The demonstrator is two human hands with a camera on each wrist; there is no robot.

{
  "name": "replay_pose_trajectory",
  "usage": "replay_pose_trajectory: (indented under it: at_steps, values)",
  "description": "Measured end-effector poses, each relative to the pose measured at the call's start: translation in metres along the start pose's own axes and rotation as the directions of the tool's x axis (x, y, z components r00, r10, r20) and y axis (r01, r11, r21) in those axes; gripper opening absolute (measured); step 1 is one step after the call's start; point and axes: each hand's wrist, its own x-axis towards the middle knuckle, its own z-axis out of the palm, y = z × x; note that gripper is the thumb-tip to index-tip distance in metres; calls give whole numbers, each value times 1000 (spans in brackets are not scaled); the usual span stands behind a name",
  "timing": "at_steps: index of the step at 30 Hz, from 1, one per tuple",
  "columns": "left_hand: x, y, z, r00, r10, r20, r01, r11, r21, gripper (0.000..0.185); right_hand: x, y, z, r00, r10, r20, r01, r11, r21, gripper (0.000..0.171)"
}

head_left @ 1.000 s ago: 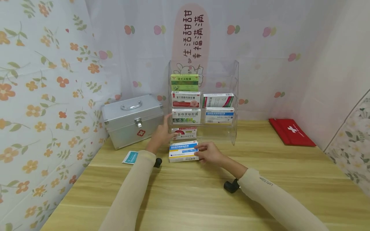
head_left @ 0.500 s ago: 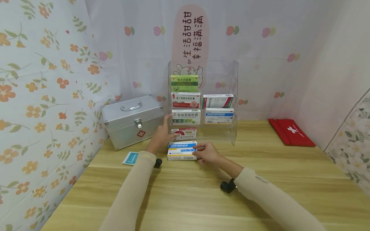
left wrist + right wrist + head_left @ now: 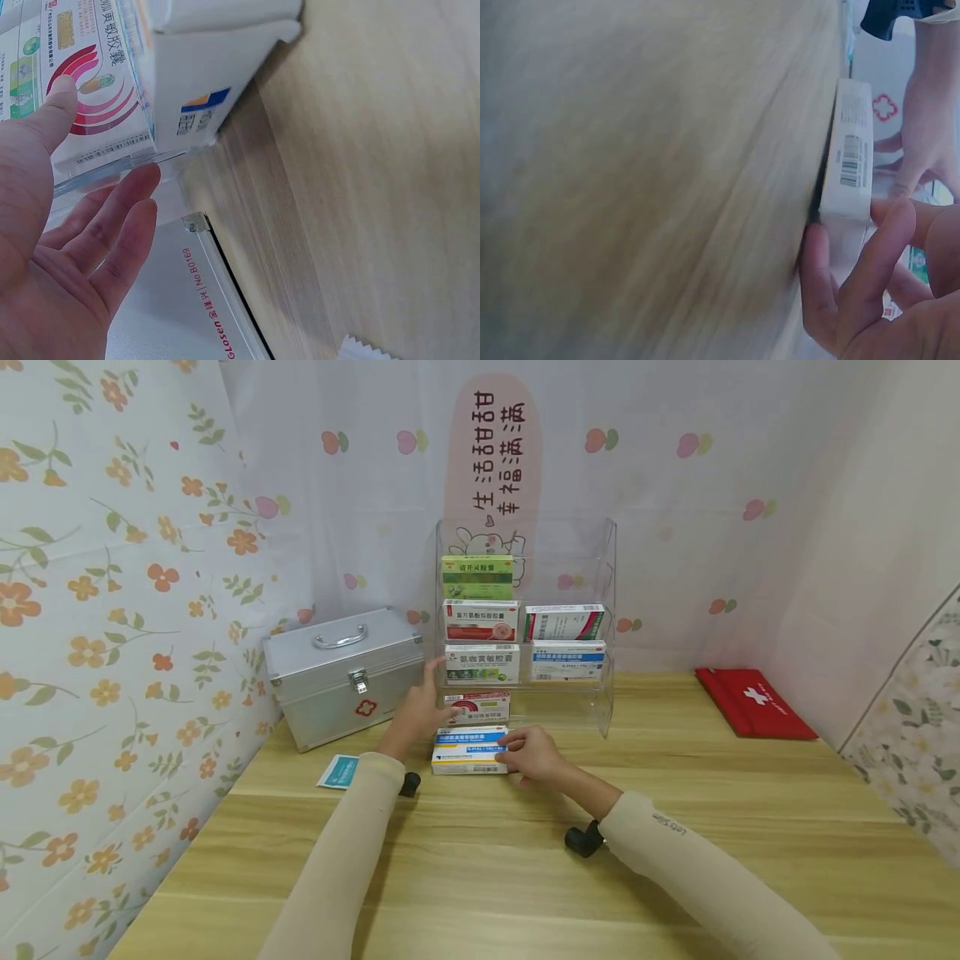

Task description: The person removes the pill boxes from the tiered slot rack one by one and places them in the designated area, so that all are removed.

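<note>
A clear tiered display rack (image 3: 609, 635) stands against the back curtain with several medicine boxes in its tiers. My left hand (image 3: 415, 717) holds the rack's lower left side. In the left wrist view, its thumb lies on the front of a white medicine box with red arcs (image 3: 90, 112), the fingers outside the rack's side. My right hand (image 3: 534, 753) pinches the right end of a blue-and-white medicine box (image 3: 459, 755) in front of the bottom tier. The right wrist view shows this box's barcoded long side (image 3: 849, 154) low over the tabletop.
A silver first-aid case (image 3: 337, 681) stands left of the rack, a teal-and-white packet (image 3: 339, 771) in front of it. Far right lies a red first-aid pouch (image 3: 753, 702). The wooden table (image 3: 480, 877) stretches toward me in front of both hands.
My right hand has shifted the blue-and-white medicine box slightly left and toward the rack. The left hand keeps its place on the rack's side.
</note>
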Motion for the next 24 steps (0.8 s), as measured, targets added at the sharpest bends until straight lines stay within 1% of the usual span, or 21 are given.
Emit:
replay_pose_trajectory:
  at_steps: [3,10,18,21,24]
  values:
    - [0,0,0,1000,-5,1,5,1000,-13,100,0,1,1,1000,-7,8,7,1000,-23,28]
    - [-1,2,-2,1000,16,-10,-16,1000,-5,100,-2,-1,-2,999,-52,-5,51,996,-71,35]
    - [-1,3,-3,1000,0,-12,0,1000,10,100,-2,-1,-7,992,-126,-26,125,990,-60,53]
    - [0,2,-2,1000,3,-10,-3,1000,4,100,0,-1,-9,981,-185,-56,179,980,-89,51]
    - [0,1,-1,1000,8,-8,-8,1000,1,100,3,0,-12,965,-248,-91,235,963,-133,45]
